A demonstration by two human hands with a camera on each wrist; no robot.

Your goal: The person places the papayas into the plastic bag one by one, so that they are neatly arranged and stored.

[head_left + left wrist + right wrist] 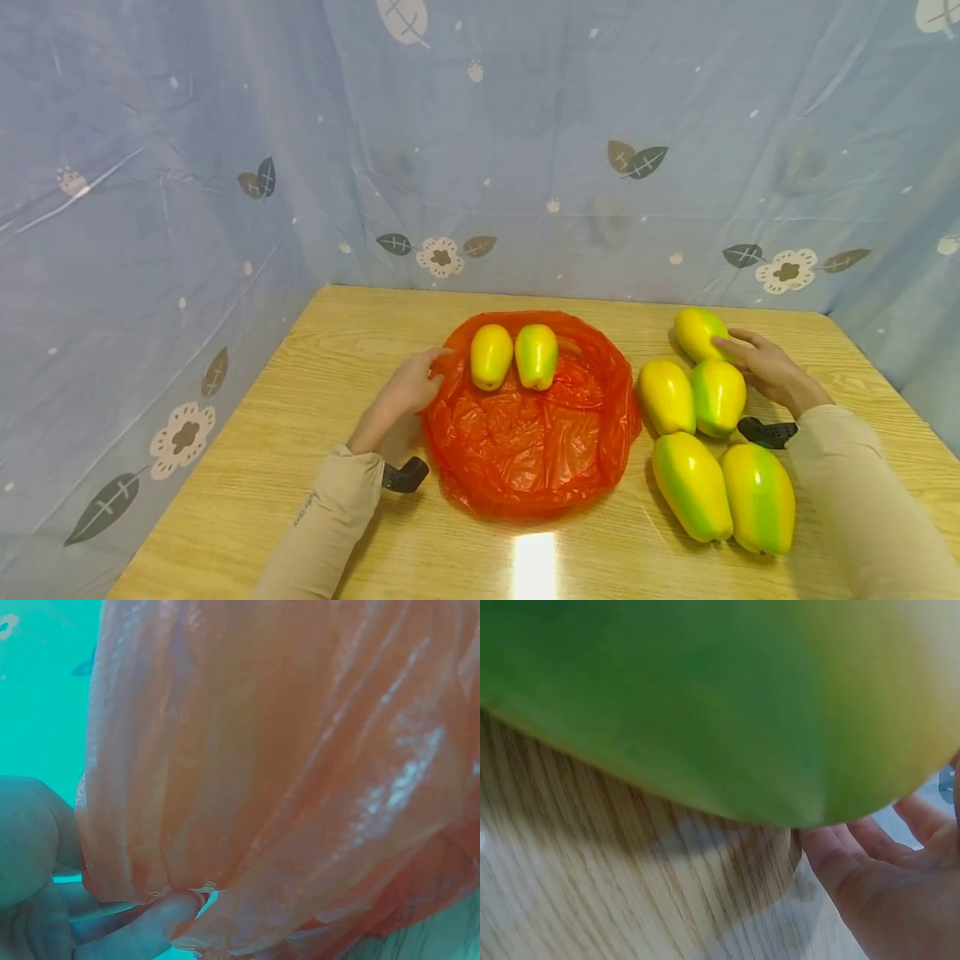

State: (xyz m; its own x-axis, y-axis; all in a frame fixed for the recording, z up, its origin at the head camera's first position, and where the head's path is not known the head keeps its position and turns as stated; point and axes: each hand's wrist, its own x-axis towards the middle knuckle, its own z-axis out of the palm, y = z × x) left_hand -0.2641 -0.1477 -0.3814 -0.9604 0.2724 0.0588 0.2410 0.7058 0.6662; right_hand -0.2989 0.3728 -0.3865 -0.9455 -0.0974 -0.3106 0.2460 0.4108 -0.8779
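A red plastic bag (pixel 525 450) lies spread with its mouth wide and its rim rolled. Two yellow-green papayas (pixel 491 358) sit inside it, side by side near the far edge. At the bag's left rim, my left hand (pixel 408 385) pinches the plastic; the left wrist view shows the thin film (pixel 247 765) passing between thumb and fingers. To the right of the bag, my right hand (pixel 768 367) touches the farthest loose papaya (pixel 696 333) with fairly straight fingers. A green papaya side (pixel 690 712) fills much of the right wrist view and partly hides the fingers.
Several more papayas (pixel 690 487) lie grouped on the wooden table (pixel 300 400) right of the bag, close to the right forearm. A blue patterned curtain (pixel 525 167) hangs behind the table and along its left. Black wrist devices (pixel 405 475) sit beneath both wrists.
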